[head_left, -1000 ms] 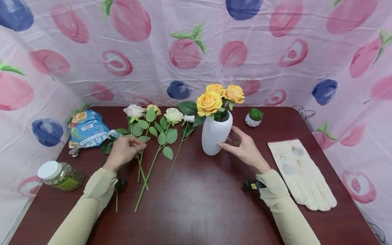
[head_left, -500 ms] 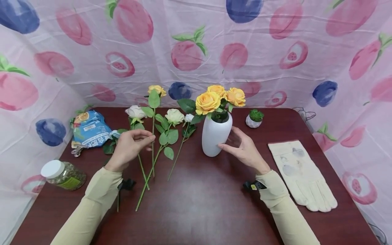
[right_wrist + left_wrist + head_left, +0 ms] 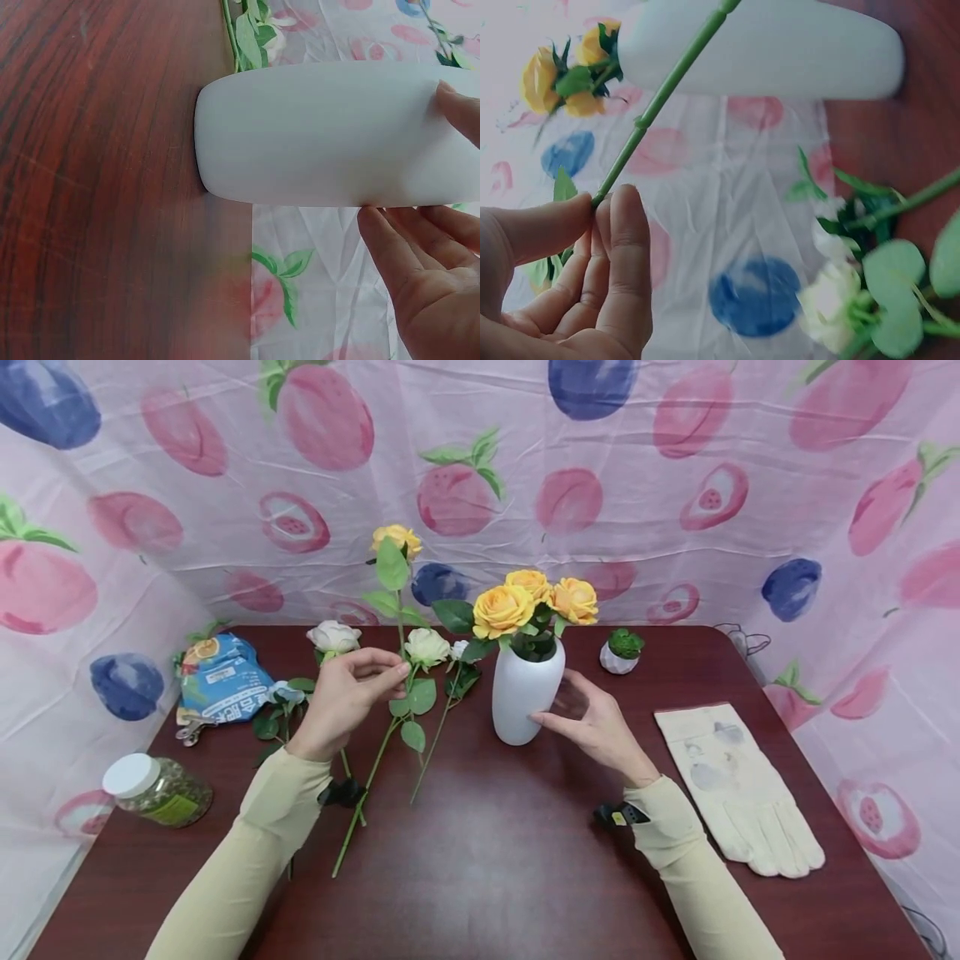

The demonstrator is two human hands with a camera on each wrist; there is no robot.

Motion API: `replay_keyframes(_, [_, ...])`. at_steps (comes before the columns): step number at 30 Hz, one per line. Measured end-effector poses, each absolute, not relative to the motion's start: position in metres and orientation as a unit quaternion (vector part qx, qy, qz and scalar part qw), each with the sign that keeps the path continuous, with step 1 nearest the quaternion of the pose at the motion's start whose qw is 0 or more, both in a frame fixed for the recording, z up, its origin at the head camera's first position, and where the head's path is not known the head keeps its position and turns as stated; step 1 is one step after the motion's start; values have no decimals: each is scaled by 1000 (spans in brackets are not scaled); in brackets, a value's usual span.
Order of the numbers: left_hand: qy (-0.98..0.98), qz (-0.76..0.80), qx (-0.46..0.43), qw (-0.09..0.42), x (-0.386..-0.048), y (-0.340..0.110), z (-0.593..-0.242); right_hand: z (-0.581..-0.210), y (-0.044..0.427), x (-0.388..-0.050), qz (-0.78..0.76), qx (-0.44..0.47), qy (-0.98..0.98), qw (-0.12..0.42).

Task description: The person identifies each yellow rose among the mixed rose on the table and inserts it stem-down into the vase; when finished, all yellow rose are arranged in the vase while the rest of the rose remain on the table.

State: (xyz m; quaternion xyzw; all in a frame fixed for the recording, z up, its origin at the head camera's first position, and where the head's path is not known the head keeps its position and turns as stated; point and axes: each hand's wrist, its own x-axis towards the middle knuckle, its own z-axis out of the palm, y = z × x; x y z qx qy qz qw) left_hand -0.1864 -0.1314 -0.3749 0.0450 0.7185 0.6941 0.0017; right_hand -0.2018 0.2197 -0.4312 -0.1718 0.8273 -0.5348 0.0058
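Note:
My left hand pinches the stem of a yellow rose between thumb and fingers. The bloom stands upright above the hand, raised over the table. My right hand grips the white vase from its right side; the right wrist view shows thumb and fingers on opposite sides of the vase body. Several yellow roses fill the vase mouth. Below and around my left hand lie a cream rose and a white rose. A smaller white flower lies nearer the vase.
On the left are a blue printed bag, a metal clip and a white-lidded jar. A small potted succulent sits behind the right hand. White work gloves lie at the right. A fruit-print cloth hangs behind the table.
My left hand has lifted the yellow rose from among the lying flowers and moved it up and right, towards the vase. The right hand and vase have stayed in place.

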Motion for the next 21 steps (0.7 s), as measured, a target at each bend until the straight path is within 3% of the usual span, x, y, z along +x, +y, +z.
replay_keyframes(21, [516, 833, 109, -168, -197, -57, -333, -431, 217, -201, -525, -179, 832, -14])
